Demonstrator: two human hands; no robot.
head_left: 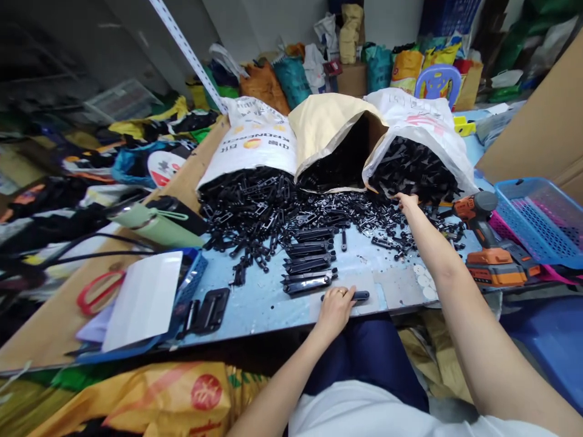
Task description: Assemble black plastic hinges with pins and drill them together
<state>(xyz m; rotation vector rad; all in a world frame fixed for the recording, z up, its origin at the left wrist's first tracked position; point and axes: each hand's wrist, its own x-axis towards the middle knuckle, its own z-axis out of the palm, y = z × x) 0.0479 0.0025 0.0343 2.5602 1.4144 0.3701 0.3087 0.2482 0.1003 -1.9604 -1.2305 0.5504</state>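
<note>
My left hand (337,308) rests at the front of the blue table, its fingers closed on a narrow black plastic part (361,295) lying flat. Behind it, several black assembled pieces (310,265) are stacked in a row. My right hand (407,201) is stretched forward to the lower lip of the right white sack (421,118), which lies open and full of black plastic parts (410,167). Its fingers are drawn together; what they hold, if anything, is too small to make out. Small metal-and-black pieces (359,212) lie heaped just left of it.
An orange cordless drill (494,267) stands at right beside a blue basket (542,212). A beige sack (334,112) and a printed white sack (257,136) stand behind black parts. At left are a green bottle (157,224), red scissors (98,291) and a blue tray (194,279).
</note>
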